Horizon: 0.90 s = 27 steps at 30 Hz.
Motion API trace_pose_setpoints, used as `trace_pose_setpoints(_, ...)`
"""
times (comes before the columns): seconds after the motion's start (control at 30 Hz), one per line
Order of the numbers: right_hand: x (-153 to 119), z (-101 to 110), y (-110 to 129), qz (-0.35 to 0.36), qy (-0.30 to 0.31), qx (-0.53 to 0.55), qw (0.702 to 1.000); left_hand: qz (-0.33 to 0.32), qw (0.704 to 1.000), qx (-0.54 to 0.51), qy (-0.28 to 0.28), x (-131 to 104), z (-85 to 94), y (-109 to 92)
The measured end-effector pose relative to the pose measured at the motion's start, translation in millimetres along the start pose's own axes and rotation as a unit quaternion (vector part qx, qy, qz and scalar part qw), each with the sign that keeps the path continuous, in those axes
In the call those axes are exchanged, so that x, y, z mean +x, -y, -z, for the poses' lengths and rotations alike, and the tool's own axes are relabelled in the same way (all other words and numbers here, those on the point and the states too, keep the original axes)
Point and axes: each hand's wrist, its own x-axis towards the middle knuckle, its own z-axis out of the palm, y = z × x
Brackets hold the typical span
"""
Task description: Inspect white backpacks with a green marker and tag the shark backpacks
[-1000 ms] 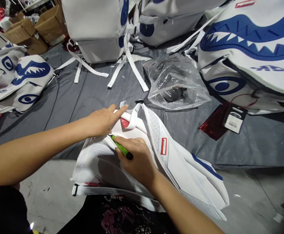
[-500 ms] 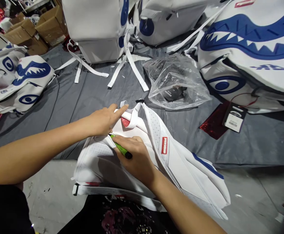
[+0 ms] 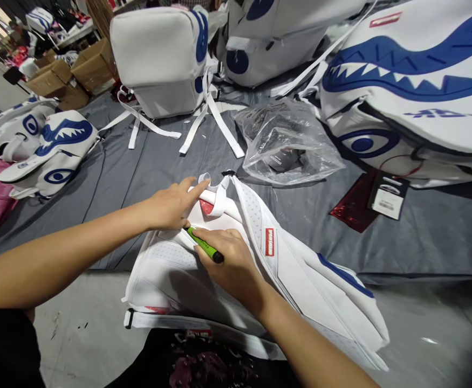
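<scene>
"How are the hands?"

"Right hand (image 3: 232, 265) curled round a green marker (image 3: 205, 246); left hand (image 3: 170, 207) loosely spread, pressing the white backpack (image 3: 161, 277) across the surface's (image 3: 106, 186) edge. I'd keep its fabric taut."

"Obstacles?"

"Its handle loop (image 3: 220, 198) nears the left hand; beyond the backpack, a plastic bag (image 3: 319, 155), then an upright backpack (image 3: 158, 49)."

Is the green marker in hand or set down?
In hand: the right hand grips the green marker, its black end pointing back toward the wrist.

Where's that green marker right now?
In the head view, the green marker is just below and left of centre, in the right hand, over the white backpack, its far end by the left hand.
</scene>
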Motion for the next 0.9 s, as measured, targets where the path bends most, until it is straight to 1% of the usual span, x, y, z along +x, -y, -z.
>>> trace_pose_setpoints(0.1, -1.5, 2.4, -1.4, -0.017, 0.000, 0.007, 1.000, 0.036, 0.998, 0.035, 0.044, -1.4, 11.4, -11.5)
trace_pose_setpoints(0.17, -2.3, 4.0, -2.6, -0.026, 0.000, 0.005, 1.000, 0.042, 0.996, 0.046, 0.060, 0.2, 13.7, -13.9)
trace_pose_setpoints(0.27, -2.4, 5.0, -3.6, -0.022, -0.001, 0.005, 1.000, 0.035, 0.997, 0.042, 0.046, 1.6, 9.0, -7.4)
trace_pose_setpoints(0.37, -1.1, 5.4, -4.0, -0.013, -0.002, 0.006, 1.000, -0.005, 1.000, -0.006, 0.010, -1.1, 3.3, 0.2)
trace_pose_setpoints(0.43, 0.4, 5.9, -4.8, -0.016, -0.001, 0.014, 1.000, -0.013, 0.999, -0.029, 0.006, -2.8, 3.2, -1.3)
trace_pose_setpoints(0.47, 1.1, 6.2, -5.5, -0.021, -0.001, 0.020, 1.000, -0.001, 1.000, -0.026, 0.016, -2.7, 4.3, -4.5)
trace_pose_setpoints(0.57, 3.4, 6.9, -6.8, -0.046, -0.004, 0.030, 0.998, 0.066, 0.996, 0.021, 0.064, 1.8, 8.7, -18.7)
trace_pose_setpoints(0.63, 4.8, 7.2, -6.2, -0.068, -0.010, 0.034, 0.997, 0.087, 0.992, 0.045, 0.078, 6.1, 9.2, -25.9)
trace_pose_setpoints(0.77, 7.5, 8.2, -3.3, -0.104, -0.009, 0.054, 0.993, 0.080, 0.994, 0.061, 0.049, 9.9, 1.6, -26.5)
trace_pose_setpoints(0.9, 9.8, 10.0, -4.3, -0.124, 0.005, 0.073, 0.990, 0.058, 0.998, 0.030, 0.027, 9.2, -4.7, -23.0)
